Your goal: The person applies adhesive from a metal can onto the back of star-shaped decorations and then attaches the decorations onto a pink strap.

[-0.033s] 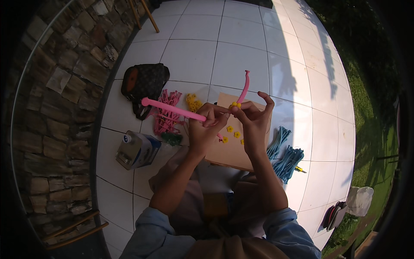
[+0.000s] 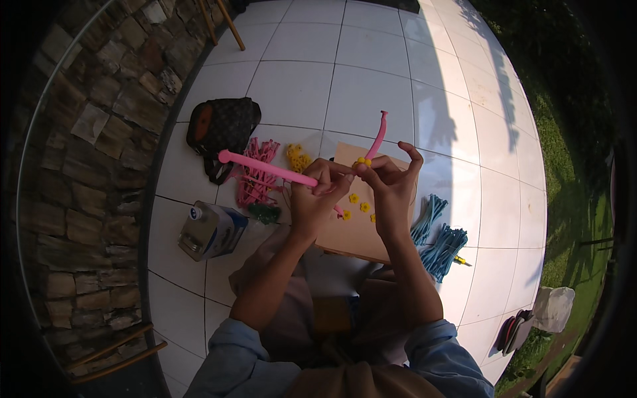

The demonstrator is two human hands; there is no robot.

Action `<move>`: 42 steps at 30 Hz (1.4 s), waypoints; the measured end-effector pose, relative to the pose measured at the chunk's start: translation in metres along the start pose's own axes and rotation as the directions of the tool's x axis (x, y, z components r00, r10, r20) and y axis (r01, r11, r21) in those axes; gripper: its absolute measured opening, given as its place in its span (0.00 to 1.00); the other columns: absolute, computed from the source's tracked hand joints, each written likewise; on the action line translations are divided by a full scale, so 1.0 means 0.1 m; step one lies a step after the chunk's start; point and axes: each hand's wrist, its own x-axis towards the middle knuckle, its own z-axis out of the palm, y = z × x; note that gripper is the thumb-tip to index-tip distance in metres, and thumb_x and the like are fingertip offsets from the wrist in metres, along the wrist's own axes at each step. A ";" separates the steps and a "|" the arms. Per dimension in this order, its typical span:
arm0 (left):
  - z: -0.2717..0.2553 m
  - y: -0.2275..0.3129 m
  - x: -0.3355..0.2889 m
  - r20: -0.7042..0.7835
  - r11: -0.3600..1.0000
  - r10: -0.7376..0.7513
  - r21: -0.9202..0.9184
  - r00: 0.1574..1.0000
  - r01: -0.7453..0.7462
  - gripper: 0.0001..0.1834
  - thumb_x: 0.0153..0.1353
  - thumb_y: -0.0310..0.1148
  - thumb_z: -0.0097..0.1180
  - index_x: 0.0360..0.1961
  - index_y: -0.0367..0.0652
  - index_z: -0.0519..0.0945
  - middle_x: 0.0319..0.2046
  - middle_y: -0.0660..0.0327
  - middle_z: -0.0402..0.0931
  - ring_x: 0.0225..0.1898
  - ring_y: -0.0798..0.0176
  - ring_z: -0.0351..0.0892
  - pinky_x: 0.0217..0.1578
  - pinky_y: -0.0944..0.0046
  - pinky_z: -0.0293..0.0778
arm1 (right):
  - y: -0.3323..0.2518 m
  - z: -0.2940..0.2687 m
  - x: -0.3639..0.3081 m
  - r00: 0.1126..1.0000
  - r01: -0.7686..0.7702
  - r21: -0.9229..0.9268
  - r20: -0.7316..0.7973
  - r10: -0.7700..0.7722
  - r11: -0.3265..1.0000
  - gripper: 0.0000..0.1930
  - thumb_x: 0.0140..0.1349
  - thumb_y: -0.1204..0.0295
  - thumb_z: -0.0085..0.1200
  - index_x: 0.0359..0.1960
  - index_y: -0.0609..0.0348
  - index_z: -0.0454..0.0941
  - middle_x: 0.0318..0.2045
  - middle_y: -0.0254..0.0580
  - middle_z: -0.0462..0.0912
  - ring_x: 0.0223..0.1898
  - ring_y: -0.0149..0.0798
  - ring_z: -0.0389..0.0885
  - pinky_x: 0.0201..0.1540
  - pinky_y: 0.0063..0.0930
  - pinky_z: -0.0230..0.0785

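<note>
My left hand (image 2: 316, 199) is closed around a thick pink tube-like stick (image 2: 265, 167) with a flared end, pointing to the left. A further pink end (image 2: 339, 211) pokes out beneath that hand. My right hand (image 2: 393, 182) pinches a small yellow flower-shaped piece (image 2: 363, 162) between thumb and forefinger, its other fingers raised. From the flower a thinner, curved pink stick (image 2: 379, 136) rises away from me. Both hands' fingertips nearly meet over a brown board (image 2: 352, 242), on which several loose yellow flower pieces (image 2: 365, 207) lie.
Left of the board are a bundle of pink sticks (image 2: 255, 189), a yellow pile (image 2: 298, 158), a dark bag (image 2: 222, 126) and a metal can (image 2: 212, 231). Blue-green stick bundles (image 2: 443, 252) and a yellow cutter-like tool (image 2: 462, 261) lie to the right. A stone wall (image 2: 93, 166) borders the left.
The tip of the thin pink stick at my right hand has tilted slightly right and down. Both hands stay in about the same place.
</note>
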 end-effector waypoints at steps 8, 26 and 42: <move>0.01 0.02 0.03 0.060 0.938 -0.291 -0.179 0.955 0.297 0.10 0.53 0.23 0.57 0.23 0.39 0.66 0.31 0.59 0.77 0.31 0.75 0.76 0.24 0.75 0.71 | 0.08 -0.10 0.05 0.993 -0.012 0.025 -0.115 0.014 1.000 0.27 0.52 0.86 0.50 0.47 0.57 0.47 0.24 0.41 0.75 0.30 0.32 0.74 0.38 0.24 0.66; -0.41 1.45 -0.09 0.254 0.625 0.222 0.704 0.941 -0.337 0.20 0.52 0.28 0.58 0.45 0.43 0.67 0.23 0.62 0.68 0.26 0.67 0.70 0.30 0.67 0.68 | -0.67 -0.27 -0.64 0.898 0.359 -0.380 -0.107 -0.426 0.852 0.24 0.62 0.75 0.44 0.55 0.60 0.46 0.37 0.47 0.72 0.37 0.35 0.72 0.44 0.28 0.68; -1.41 1.49 -0.02 -0.163 0.885 0.050 -0.450 0.985 -0.120 0.21 0.53 0.25 0.58 0.44 0.38 0.60 0.34 0.59 0.67 0.37 0.62 0.76 0.36 0.66 0.78 | 0.03 1.41 -0.89 0.594 -0.224 -0.276 0.722 0.355 0.935 0.44 0.54 0.75 0.56 0.63 0.51 0.33 0.38 0.45 0.75 0.35 0.35 0.76 0.37 0.26 0.70</move>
